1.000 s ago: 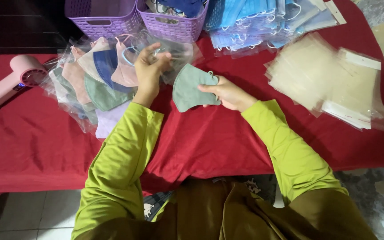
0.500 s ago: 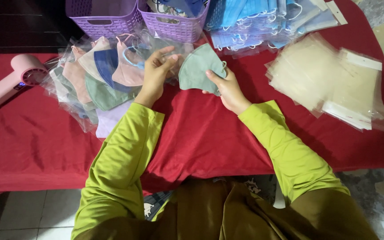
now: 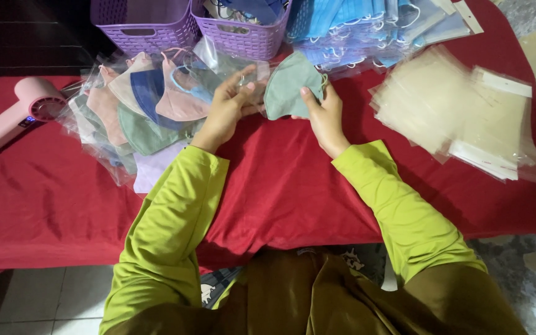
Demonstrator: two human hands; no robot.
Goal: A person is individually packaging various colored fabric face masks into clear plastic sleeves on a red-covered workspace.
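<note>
My right hand (image 3: pixel 324 115) grips a folded sage-green face mask (image 3: pixel 288 84) by its lower right edge, holding it just above the red tablecloth (image 3: pixel 293 186). My left hand (image 3: pixel 226 110) is beside it to the left, fingers pinching the mouth of a clear plastic sleeve (image 3: pixel 234 68). The mask's left edge sits close to that sleeve's opening. Both sleeves of my top are lime green.
A heap of bagged masks in pink, blue and green (image 3: pixel 144 105) lies at the left. A pink handheld fan (image 3: pixel 13 118) rests at the far left. Two purple baskets (image 3: pixel 187 25) stand at the back, blue masks (image 3: pixel 367 25) beside them, a stack of clear sleeves (image 3: pixel 460 111) at the right.
My right hand has carried the green mask up and away from me, toward the back of the table. My left hand has shifted slightly right, with the clear sleeve in its fingers.
</note>
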